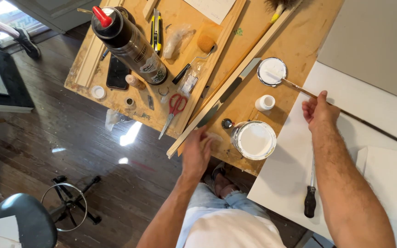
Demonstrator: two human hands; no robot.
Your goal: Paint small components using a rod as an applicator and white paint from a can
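The left hand [196,154] is blurring over the near end of a long pale wooden strip [229,85], fingers loosely spread, and whether they are touching it I cannot tell. The right hand [319,111] is pinching a thin dark brush handle [345,113], its tip lying on a round white paint-can lid [271,71], beside an open can of white paint [254,139] on the scuffed plywood table [309,32].

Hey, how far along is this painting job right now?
Set up: the paint can stands open, its lid aside holding white paint. In hand: the right hand holds a thin brush reaching that lid; the left hand steadies the wooden strip. Left: the strip looks mostly bare wood.
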